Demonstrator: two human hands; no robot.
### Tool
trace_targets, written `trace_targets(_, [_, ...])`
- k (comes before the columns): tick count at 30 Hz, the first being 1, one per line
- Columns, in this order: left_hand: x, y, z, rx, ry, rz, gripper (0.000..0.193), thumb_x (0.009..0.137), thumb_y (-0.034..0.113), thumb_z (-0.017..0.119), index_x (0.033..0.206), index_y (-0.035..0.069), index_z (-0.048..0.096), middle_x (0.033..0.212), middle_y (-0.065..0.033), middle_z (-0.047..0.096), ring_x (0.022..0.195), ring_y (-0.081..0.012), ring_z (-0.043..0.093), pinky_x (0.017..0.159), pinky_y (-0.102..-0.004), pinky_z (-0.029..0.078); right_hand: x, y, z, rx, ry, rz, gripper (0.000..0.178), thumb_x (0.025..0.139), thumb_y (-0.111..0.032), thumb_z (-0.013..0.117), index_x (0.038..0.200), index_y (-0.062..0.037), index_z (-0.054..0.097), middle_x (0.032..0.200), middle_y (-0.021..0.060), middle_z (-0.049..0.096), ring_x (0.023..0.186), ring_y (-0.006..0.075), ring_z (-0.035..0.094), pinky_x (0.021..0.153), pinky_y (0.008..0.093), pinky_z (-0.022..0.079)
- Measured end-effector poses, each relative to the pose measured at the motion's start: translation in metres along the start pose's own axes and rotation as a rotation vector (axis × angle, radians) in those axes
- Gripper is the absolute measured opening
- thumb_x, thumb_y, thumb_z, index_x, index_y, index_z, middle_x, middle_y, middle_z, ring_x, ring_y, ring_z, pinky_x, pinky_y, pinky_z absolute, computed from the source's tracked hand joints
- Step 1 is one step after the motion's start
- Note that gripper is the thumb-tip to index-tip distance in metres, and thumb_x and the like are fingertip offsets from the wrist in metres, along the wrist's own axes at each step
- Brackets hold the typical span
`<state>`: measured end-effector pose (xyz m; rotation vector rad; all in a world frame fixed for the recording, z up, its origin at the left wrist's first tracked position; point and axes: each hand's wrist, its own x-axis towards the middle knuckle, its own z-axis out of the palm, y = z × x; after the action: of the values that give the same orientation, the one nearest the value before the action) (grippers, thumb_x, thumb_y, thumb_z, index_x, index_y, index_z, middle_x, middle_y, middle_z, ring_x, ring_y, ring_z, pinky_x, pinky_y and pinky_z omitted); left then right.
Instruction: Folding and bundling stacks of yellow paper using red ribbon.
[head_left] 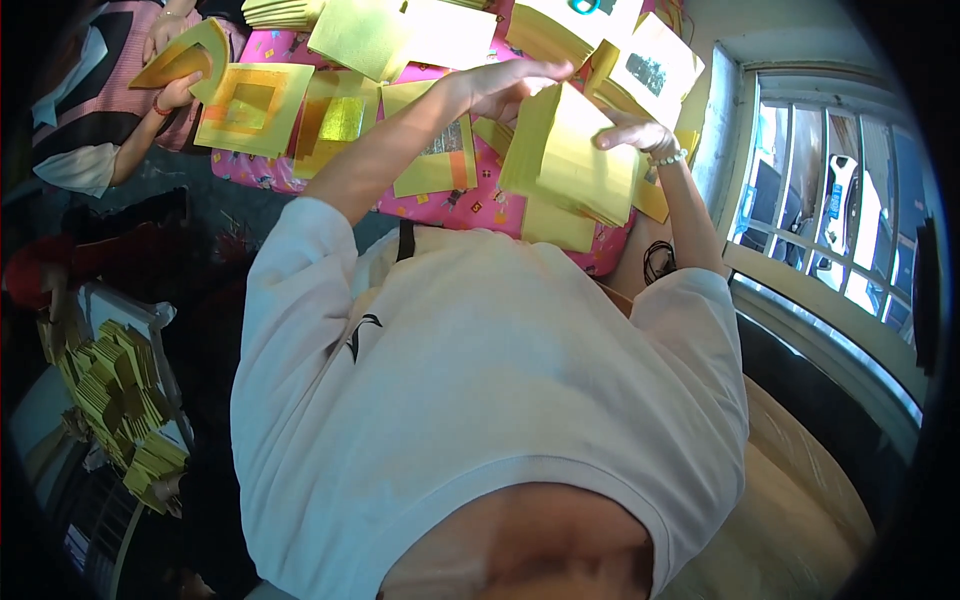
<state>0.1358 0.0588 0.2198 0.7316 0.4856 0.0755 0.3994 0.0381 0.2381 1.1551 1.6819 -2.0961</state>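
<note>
A thick stack of yellow paper sheets [585, 160] stands tilted in front of me, its sheets slightly fanned along the left side. My right hand [637, 135] grips its right side, the thumb lying over the top sheet and the other fingers mostly hidden. At the stack's far left corner, my left hand [505, 88] holds the edge with fingers reaching along the far side. Below the stack, another yellow sheet [557, 227] rests on the pink patterned cloth [490, 205]. Just left lies a yellow sheet with a silvery patch [445, 150].
More yellow sheets with a golden patch [342, 118] cover the cloth. A teal ring-shaped thing [583, 5] sits on papers at the far edge. On the left, another person's hand [180, 92] holds bent yellow paper. Yellow bundles [115, 390] pile up lower left. A barred window [825, 200] is right.
</note>
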Motion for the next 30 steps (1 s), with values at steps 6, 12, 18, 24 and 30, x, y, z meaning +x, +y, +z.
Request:
trace_targets(6, [-0.007,-0.048,0.007,-0.495,0.11,0.205,0.081,0.079,0.066,0.052,0.128,0.003,0.041,0.116,-0.0175,0.056,0.102,-0.0217,0.059,0.082,-0.036,0.05,-0.004,0.036,0.016,0.318,0.392,-0.181,0.08,0.074,-0.048,0.07,0.126,0.0068,0.045,0.121,0.0141,0.054,0.111,0.0199,0.049,0.097,0.0306,0.036])
trace_targets(12, [0.015,-0.053,0.026,0.043,0.536,0.226,0.077,0.076,0.044,0.07,0.132,0.001,0.037,0.124,-0.0159,0.049,0.115,-0.0246,0.049,0.092,-0.034,0.042,0.002,0.022,0.014,0.065,0.362,-0.085,0.083,0.074,-0.054,0.068,0.128,0.0045,0.045,0.125,0.0133,0.052,0.113,0.0202,0.048,0.098,0.0326,0.035])
trace_targets(18, [0.011,-0.045,0.007,-0.371,0.344,0.29,0.052,0.078,0.039,0.068,0.114,0.005,0.051,0.109,-0.0084,0.054,0.095,-0.0198,0.055,0.086,-0.0339,0.045,-0.007,0.065,-0.019,0.212,0.489,0.025,0.083,0.075,-0.056,0.067,0.129,0.0037,0.045,0.125,0.0108,0.051,0.112,0.0184,0.048,0.096,0.0292,0.037])
trace_targets(24, [0.028,-0.134,-0.035,-0.551,0.953,0.284,0.029,0.084,0.024,0.059,0.106,0.007,0.053,0.1,-0.0089,0.058,0.086,-0.0197,0.059,0.071,-0.0359,0.051,0.022,0.097,-0.048,0.424,0.492,0.024,0.082,0.074,-0.053,0.069,0.13,0.0019,0.044,0.126,0.009,0.051,0.113,0.0158,0.048,0.096,0.0283,0.038])
trace_targets(30, [0.061,-0.182,-0.018,-0.601,0.996,0.29,0.022,0.084,0.018,0.057,0.101,0.007,0.05,0.092,-0.0065,0.058,0.072,-0.0176,0.06,0.058,-0.0333,0.051,0.051,0.068,-0.038,0.435,0.414,0.087,0.086,0.075,-0.054,0.068,0.133,0.0019,0.041,0.135,0.0126,0.044,0.122,0.0186,0.043,0.102,0.0307,0.034])
